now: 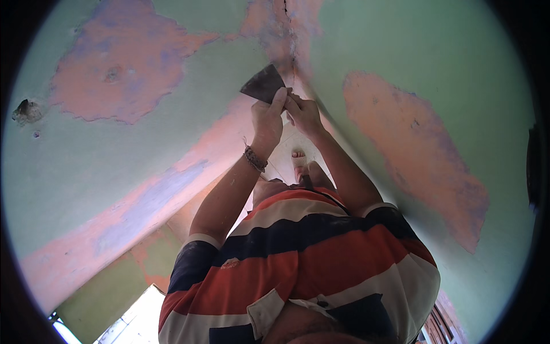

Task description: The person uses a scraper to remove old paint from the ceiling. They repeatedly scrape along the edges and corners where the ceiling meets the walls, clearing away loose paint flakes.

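Note:
In front of the corner where two walls meet, my left hand (268, 118) holds a wide, dark scraper blade (265, 84), with the thumb pressed on its lower right edge. A braided bracelet circles that wrist. My right hand (304, 114) is closed at the same tool, its fingers next to the left thumb; they mostly hide the handle. The blade points up and to the left. Behind and above it, a dark crack (293, 45) runs down the corner through bare pinkish plaster.
The green left wall has a large peeled patch (124, 64), a hole (28, 111) and a pink lower band (159, 193). An elongated peeled patch (412, 133) marks the right wall. Below are floor tiles (285, 144) and a sandaled foot (299, 159). A bright opening (133, 316) lies at lower left.

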Tool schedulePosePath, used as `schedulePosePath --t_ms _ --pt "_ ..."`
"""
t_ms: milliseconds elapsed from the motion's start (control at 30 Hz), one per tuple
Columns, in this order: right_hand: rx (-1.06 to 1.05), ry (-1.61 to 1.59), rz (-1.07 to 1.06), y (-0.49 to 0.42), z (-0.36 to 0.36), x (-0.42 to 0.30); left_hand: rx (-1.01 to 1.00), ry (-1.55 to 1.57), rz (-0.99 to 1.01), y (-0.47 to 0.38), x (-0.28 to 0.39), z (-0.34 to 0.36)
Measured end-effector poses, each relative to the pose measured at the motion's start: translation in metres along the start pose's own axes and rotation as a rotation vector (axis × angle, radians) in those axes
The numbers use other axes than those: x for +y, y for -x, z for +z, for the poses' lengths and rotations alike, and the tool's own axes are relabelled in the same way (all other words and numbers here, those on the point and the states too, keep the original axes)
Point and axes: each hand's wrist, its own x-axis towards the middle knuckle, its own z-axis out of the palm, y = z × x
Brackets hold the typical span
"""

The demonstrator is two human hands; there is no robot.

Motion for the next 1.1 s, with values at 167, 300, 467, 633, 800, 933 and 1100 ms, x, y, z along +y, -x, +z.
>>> schedulePosePath --t_ms 167,300,467,633,800,933,1100 --pt "-0.001 -0.031 0.128 0.017 -0.002 0.017 0.097 0.065 -0.099 0.007 -0.021 0.003" --pt "-0.007 -0.069 0.006 -0.002 0.001 -0.025 -0.034 0.034 0.019 -0.004 0.022 0.007" --pt "0.025 -0.022 0.147 0.012 -0.003 0.015 0.085 0.062 -0.073 0.001 -0.012 0.006" --pt "-0.012 -0.142 -0.003 0.001 0.003 -0.011 -0.010 0.098 0.038 0.002 0.017 0.010" --pt "0.027 -0.088 0.180 0.016 0.005 0.010 0.055 -0.010 -0.133 -0.001 -0.014 -0.002" --pt "-0.006 -0.085 0.039 0.016 0.005 0.002 -0.003 0.053 -0.010 0.002 -0.009 -0.003" --pt "-0.234 -0.103 -0.078 0.019 0.011 0.006 -0.141 -0.049 -0.013 0.015 0.003 -0.031"
